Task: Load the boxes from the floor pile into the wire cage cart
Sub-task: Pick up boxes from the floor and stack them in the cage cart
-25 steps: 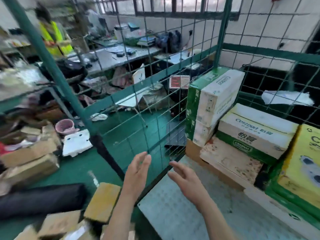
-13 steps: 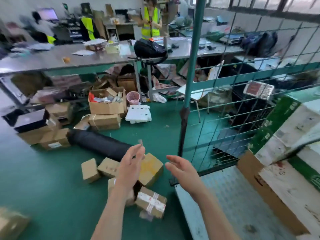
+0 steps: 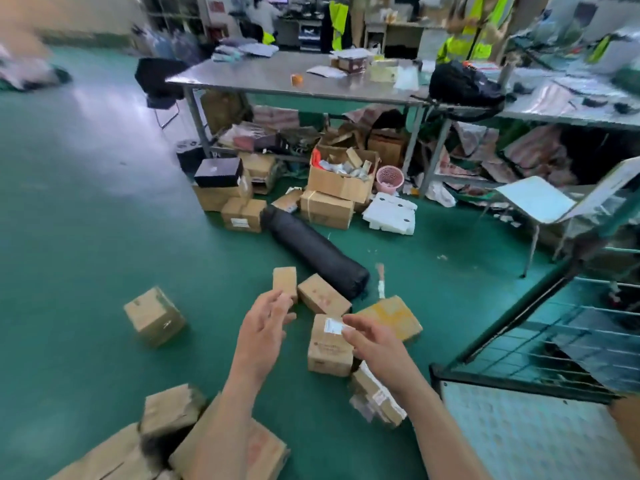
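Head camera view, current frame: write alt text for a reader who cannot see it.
Two empty, open hands, left hand and right hand, reach toward small cardboard boxes scattered on a green floor, the right hand in front of a labelled box. A black rolled bag lies beyond; the wire cage cart stands at right.

Both forearms are bare to the frame edge, left hand [image 3: 262,332] and right hand [image 3: 375,344] seemingly ungloved
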`<state>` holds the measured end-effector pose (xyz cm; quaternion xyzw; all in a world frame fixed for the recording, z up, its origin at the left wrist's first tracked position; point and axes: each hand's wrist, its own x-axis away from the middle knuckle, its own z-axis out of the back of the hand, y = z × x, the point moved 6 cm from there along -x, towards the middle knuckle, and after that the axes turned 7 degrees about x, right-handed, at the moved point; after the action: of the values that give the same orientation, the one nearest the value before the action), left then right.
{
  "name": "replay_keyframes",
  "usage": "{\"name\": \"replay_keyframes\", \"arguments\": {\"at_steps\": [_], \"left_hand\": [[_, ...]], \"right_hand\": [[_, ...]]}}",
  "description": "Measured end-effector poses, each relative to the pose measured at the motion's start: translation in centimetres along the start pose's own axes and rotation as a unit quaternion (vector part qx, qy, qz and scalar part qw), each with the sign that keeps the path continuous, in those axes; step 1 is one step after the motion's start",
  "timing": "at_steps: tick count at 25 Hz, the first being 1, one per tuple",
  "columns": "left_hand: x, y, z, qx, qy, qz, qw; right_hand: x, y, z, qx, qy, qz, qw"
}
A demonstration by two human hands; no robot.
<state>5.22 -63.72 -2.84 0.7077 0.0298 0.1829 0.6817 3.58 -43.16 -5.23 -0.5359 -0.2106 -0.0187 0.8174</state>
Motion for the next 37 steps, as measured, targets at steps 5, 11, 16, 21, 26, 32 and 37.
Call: {"name": "replay_keyframes", "arguments": {"at_steps": [5,11,16,21,26,32,37], "left_hand": [[1.4,-2.6,9.0,0.032,0.124,0.025,0.991],[3.2,-5.9,16.5,0.06,0.25,0.08,0.963],[2.8,-6.5,19.8,0.049,0.315,0.097,0.943],[2.1,-7.8,21.5,0.069,0.38,0.124,0.914],[3.0,-12.4,22.4,0.115,0.437,0.175,0.875],[3.5,-23.4,20.2,0.191,0.443,0.287,0.827],[2.4,-34.8,20.9,0.201,0.413,0.375,0.805]], "right_hand": [[-2.7,-2.2,-7.8,0.036,-0.078,0.013,0.996],[-5.6,-3.4,-16.7,0.093,-0.203,0.031,0.974],[-9.5,-5.3,-20.7,0.114,-0.272,0.046,0.954],[-13.8,-6.3,-24.4,0.109,-0.333,0.045,0.935],[-15.1,-3.0,-28.6,0.143,-0.399,0.017,0.906],[-15.8,5.5,-31.9,0.213,-0.442,-0.048,0.87],[-18.7,14.1,-35.5,0.271,-0.427,-0.094,0.858]]}}
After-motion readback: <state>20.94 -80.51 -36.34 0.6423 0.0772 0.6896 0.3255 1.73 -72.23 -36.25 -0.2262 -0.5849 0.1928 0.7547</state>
